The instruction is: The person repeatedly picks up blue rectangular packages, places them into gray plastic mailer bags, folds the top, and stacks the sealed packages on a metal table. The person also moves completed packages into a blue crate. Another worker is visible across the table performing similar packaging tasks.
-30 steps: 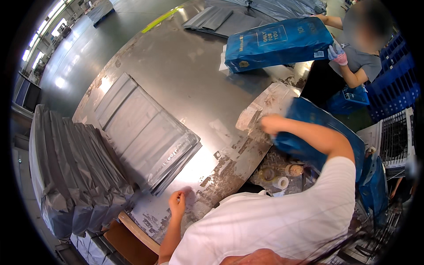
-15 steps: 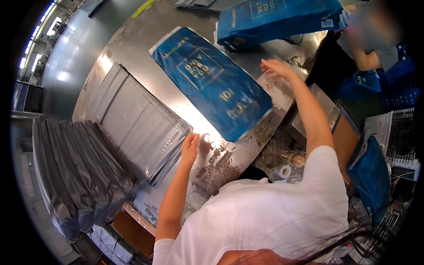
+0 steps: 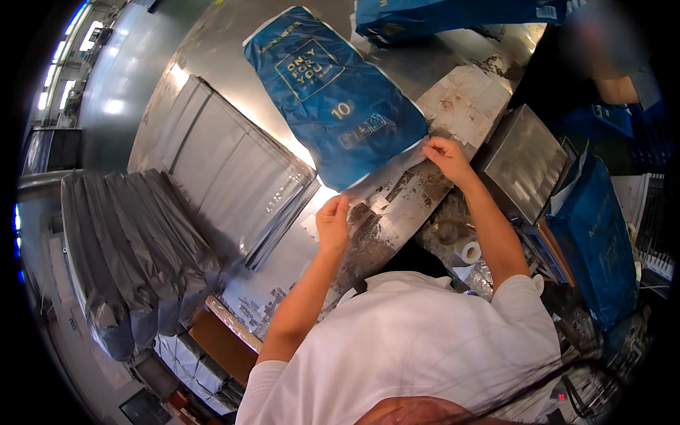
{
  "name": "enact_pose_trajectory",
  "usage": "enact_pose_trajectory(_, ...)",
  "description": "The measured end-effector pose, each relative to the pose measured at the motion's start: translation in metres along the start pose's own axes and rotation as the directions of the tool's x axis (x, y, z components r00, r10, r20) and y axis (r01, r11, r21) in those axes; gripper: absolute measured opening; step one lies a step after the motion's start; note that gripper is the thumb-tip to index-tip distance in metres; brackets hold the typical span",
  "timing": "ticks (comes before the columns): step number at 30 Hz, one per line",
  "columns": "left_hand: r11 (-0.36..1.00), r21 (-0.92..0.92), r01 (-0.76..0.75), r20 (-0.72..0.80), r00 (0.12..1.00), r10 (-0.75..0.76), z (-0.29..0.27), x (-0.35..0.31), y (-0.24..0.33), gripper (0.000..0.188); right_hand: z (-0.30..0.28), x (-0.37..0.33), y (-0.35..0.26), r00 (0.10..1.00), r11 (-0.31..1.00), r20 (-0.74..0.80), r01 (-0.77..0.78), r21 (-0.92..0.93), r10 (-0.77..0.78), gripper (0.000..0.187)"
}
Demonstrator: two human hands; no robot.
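Observation:
A blue plastic bag [image 3: 333,99] with gold print lies on the metal worktable [image 3: 283,152], its near end toward me. A pale, see-through edge hangs from that end. My left hand [image 3: 333,223] is closed, thumb and fingers pinching the near left corner. My right hand [image 3: 448,161] pinches the near right corner in the same way, so the edge is stretched between both hands. Left of the bag is a flat stack of grey plastic bags [image 3: 227,163], apart from my left hand.
Farther off lies another full blue bag [image 3: 460,18], near a co-worker at the right. Bundled grey bags [image 3: 134,255] stand at left, above a cardboard box [image 3: 223,347]. A metal box [image 3: 524,152], a tape roll [image 3: 468,251] and an upright blue bag [image 3: 595,241] are at right.
Both hands have come to the bag's near end and taken hold of its corners; the right came down from the far right. The co-worker's blue bag sits farther up in view.

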State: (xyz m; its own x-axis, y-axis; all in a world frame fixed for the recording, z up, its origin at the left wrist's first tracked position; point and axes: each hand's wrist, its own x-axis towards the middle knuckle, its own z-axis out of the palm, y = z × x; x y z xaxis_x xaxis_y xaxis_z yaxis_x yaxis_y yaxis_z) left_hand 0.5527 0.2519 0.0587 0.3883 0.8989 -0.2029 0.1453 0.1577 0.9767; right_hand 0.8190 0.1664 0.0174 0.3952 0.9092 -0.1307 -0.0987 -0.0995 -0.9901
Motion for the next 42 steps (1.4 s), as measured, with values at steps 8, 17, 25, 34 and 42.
enact_pose_trajectory(8, 0.918, -0.196, -0.346, -0.196, 0.931, 0.309, -0.057, -0.010, 0.121, 0.013, 0.062, -0.012, -0.150, 0.962, 0.947, 0.014, 0.267, 0.180, -0.274, 0.016)
enact_pose_trajectory(17, 0.896, -0.288, -0.338, -0.172, 0.939, 0.299, -0.074, -0.026, 0.147, 0.014, 0.074, -0.028, -0.179, 0.943, 0.935, 0.100, 0.296, 0.194, -0.319, 0.016)
enact_pose_trajectory(25, 0.866, -0.405, -0.294, -0.129, 0.956, 0.264, -0.080, -0.029, 0.158, 0.014, 0.071, -0.030, -0.190, 0.931, 0.922, 0.201, 0.234, 0.308, -0.304, 0.015)
enact_pose_trajectory(34, 0.908, 0.269, 0.320, 0.448, 0.793, -0.412, -0.139, -0.031, 0.040, 0.046, -0.026, 0.009, -0.083, 0.917, 0.924, 0.386, -0.054, 0.380, -0.105, 0.033)
enact_pose_trajectory(42, 0.975, -0.210, 0.068, 0.137, 0.990, -0.039, -0.038, 0.019, -0.071, 0.071, 0.018, 0.057, 0.122, 0.988, 0.987, 0.077, 0.137, -0.088, -0.130, 0.049)
